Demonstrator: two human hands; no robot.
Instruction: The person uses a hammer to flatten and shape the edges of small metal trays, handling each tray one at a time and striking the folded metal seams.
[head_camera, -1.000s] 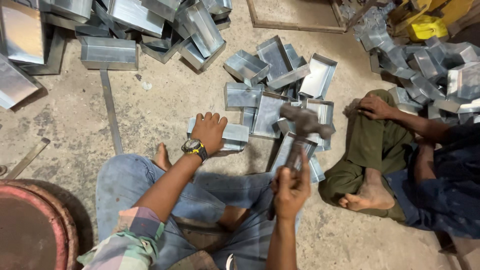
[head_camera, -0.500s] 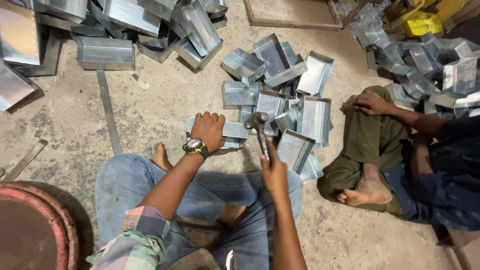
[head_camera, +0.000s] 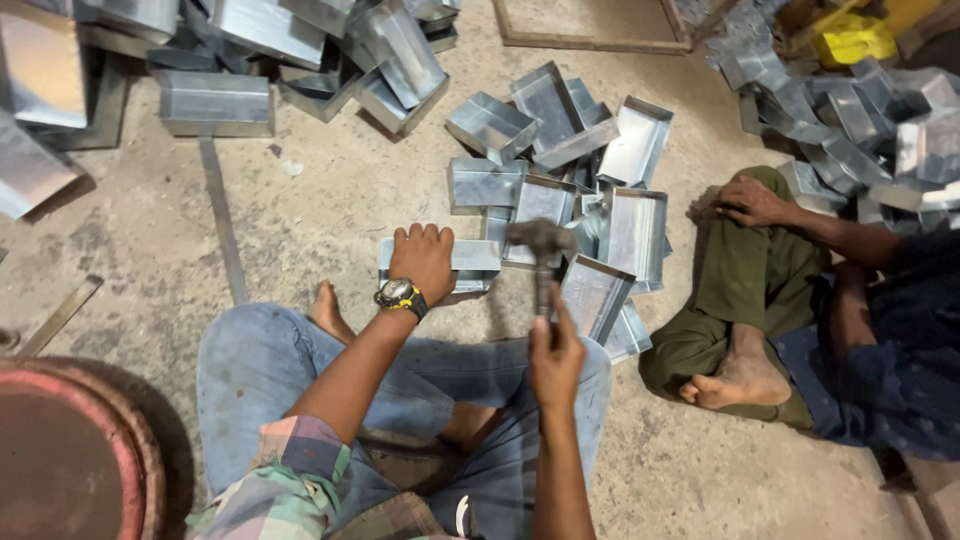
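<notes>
1. While you sit on the concrete floor (head_camera: 330, 210) in blue jeans (head_camera: 260, 370), a round red-rimmed object (head_camera: 60, 450) lies at your near left.
2. Your right hand (head_camera: 556, 358) is wrapped in a fist around the handle of a hammer (head_camera: 541, 262), which stands nearly upright. Its dark head, slightly blurred, hangs above the metal pieces, just right of your other hand.
3. Your left hand (head_camera: 424, 258) lies palm down with the fingers together, pressing on a shiny metal tray (head_camera: 470, 262) that sits flat on the floor just beyond your knees. A wristwatch (head_camera: 400, 296) with a yellow rim is on that wrist.
4. Your bare foot (head_camera: 325, 305) shows on the floor just left of that wrist.
5. Just right of the hammer, another open tray (head_camera: 592, 296) leans tilted against your right knee.
6. Beyond both hands, a loose heap of similar rectangular trays (head_camera: 560, 150) spreads over the floor, some upright, some tipped on their sides.
7. To your right, another person sits on the floor in olive trousers (head_camera: 735, 280), one bare foot (head_camera: 740, 378) turned towards you and one hand (head_camera: 750, 202) resting on the raised knee.
8. A flat metal strip (head_camera: 222, 220) lies on the floor to the left, well apart from your hands.
9. Farther off, larger metal boxes (head_camera: 215, 100) are stacked at the upper left, and another pile of trays (head_camera: 860, 110) fills the upper right beside something yellow (head_camera: 850, 40).
</notes>
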